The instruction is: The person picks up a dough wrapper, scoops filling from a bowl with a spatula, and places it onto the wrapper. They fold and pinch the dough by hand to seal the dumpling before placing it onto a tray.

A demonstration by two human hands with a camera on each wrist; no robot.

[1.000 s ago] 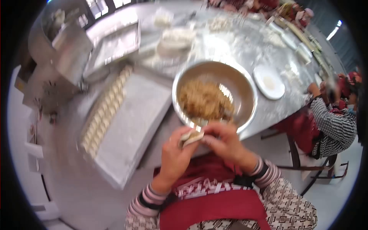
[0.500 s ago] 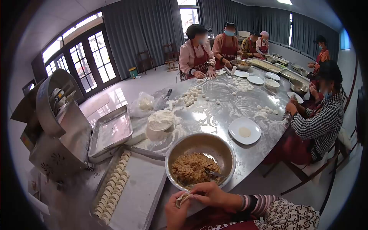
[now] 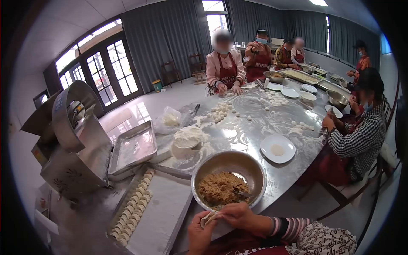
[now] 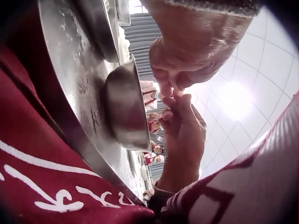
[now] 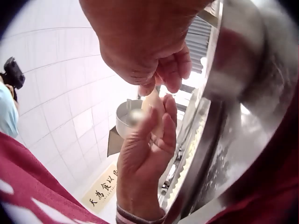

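Observation:
Just past the near rim of a steel bowl, my left hand point(image 3: 199, 236) holds a folded dumpling point(image 3: 207, 219) in its curled fingers. My right hand point(image 3: 239, 216) pinches the dumpling's edge between thumb and fingertips. In the right wrist view the pale dumpling point(image 5: 152, 106) stands between the left fingers and thumb, with the right fingertips at its top. Brown filling point(image 3: 223, 187) lies in the bowl point(image 3: 259, 172), with a utensil partly sunk in it. Left of the bowl, a tray point(image 3: 163, 212) carries rows of shaped dumplings point(image 3: 135, 208).
A white plate point(image 3: 289, 159) with one round wrapper sits right of the bowl. Behind are a heap of flour point(image 3: 187, 137), an empty-looking metal pan point(image 3: 134, 146) and dough pieces point(image 3: 221, 111). A steel machine point(image 3: 76, 157) stands at left. Several people work around the table.
The head view has swung up from the bowl to the room, then shifted slightly. Both hands stay on the dumpling, whose edges look closer together now.

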